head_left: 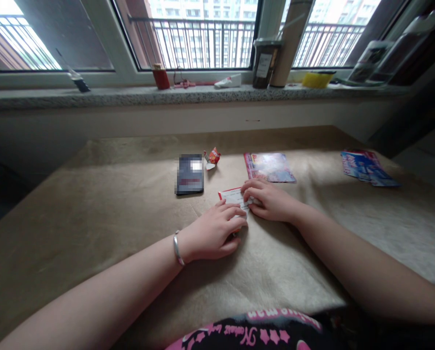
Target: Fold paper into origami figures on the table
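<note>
**Where two hands meet, a small paper lies pinned on the worktop**

Where the cloth-covered worktop (93,218) is brightest, near its middle, a small white paper (233,195) with a red edge lies flat, and both hands are on it. The left hand (213,234), a silver bracelet (177,248) at its wrist, lies knuckles up with its fingers bent down onto the near part of the paper, pressing it to the cloth. Whether its thumb grips anything underneath cannot be told. The right hand (272,199) comes in from the other side, its fingertips drawn narrow and close together on the paper's right edge, holding it there. The two hands almost touch over the sheet.

Just beyond the paper, to the left, lies a dark booklet (190,174), and beside its far right corner sits a small folded red piece (212,157). A glossy coloured sheet (270,166) lies flat just past the right hand. Well apart, near the worktop's right edge, are some blue printed sheets (367,167).

Along the window sill (130,96) behind stand a red cup (161,77), a dark jar (264,63), a yellow bowl (317,78) and a brush (77,80).
</note>
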`<state>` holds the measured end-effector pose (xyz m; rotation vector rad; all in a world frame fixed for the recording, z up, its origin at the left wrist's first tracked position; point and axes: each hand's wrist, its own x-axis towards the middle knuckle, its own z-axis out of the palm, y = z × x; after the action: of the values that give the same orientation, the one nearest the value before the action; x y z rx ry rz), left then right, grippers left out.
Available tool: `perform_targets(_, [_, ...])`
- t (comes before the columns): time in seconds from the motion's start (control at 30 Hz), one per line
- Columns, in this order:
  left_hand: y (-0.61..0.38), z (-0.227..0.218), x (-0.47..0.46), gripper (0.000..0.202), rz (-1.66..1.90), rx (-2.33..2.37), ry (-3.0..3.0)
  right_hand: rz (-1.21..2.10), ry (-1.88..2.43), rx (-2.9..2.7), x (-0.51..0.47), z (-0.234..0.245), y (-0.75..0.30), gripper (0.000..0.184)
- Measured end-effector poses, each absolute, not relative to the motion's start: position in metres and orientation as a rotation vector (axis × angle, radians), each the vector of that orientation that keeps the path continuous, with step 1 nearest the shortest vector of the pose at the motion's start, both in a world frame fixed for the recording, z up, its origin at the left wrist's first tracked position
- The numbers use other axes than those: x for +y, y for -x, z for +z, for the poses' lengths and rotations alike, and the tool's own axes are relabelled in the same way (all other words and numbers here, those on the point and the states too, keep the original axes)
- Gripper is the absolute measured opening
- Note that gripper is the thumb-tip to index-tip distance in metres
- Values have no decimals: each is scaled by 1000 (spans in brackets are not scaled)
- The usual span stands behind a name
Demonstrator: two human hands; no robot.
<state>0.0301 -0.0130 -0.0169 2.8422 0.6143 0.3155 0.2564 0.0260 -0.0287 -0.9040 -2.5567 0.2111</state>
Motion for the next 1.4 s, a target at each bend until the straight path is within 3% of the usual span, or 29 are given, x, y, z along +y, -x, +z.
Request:
perform_targets(0.2, [-25,-21,-5,38,381,635,-2843,256,892,-2576,24,-29,-257,17])
perform_targets(0.4, [-17,-26,12,23,508,687,-2948,238,853,-2590,25,-30,-257,18])
perform_targets(0.5, [-14,-27,17,25,536,712,-2975,223,829,-2611,23,-30,-253,19])
perform_targets(0.83, [-16,-18,10,35,270,762,-3091,90,797,-2621,19,-32,-242,24])
perform_targets(1.1, [-10,-15,20,21,312,682,-3184,39,828,-2648,17,-31,-241,23])
perform_targets(1.4, [-6,-9,22,21,288,698,-3195,95,854,-2644,17,-29,-242,24])
